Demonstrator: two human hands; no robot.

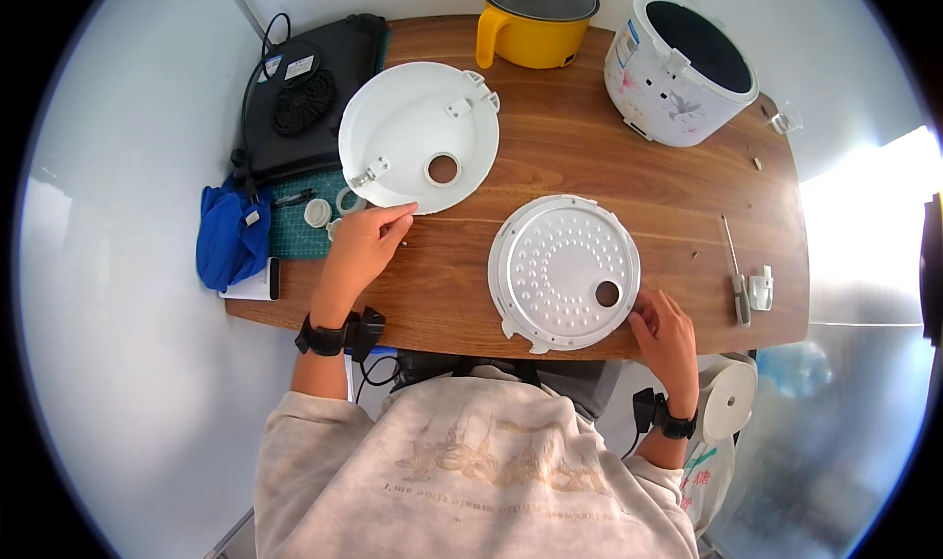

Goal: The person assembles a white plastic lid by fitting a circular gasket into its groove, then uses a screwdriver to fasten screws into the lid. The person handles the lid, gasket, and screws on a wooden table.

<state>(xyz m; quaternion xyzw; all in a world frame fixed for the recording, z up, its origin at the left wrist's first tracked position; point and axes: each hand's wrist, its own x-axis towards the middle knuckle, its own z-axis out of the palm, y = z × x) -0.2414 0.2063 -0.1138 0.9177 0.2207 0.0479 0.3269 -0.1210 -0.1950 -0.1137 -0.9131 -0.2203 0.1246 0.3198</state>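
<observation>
Touching the near rim of a round, glossy white plastic cover (393,107) w/ the index fingertip, the L hand (361,247) has its thumb & index apart. Cover's on the L-centre of the brown wood-grain table (560,156), w/ a small round hole near its lower edge & hinge-type fittings at the rim.

R hand (668,338) is at the R edge of a round, silver, dimpled metal-looking disc (560,269), thumb & fingers by the rim; can't tell if that grip is clamped. Disc lies nr the table's front edge, btwn the hands, its hole toward the R.

Farther R: grey-handled screwdriver (741,299) next to a small white plastic piece (761,289). Back R: white, floral-print, round cooker body (634,87), dark inside. Back centre: yellow lidded pot (540,43). L side: black flat appliance (324,137) w/ round vent, partly on a blue-green gridded mat (295,230).
</observation>
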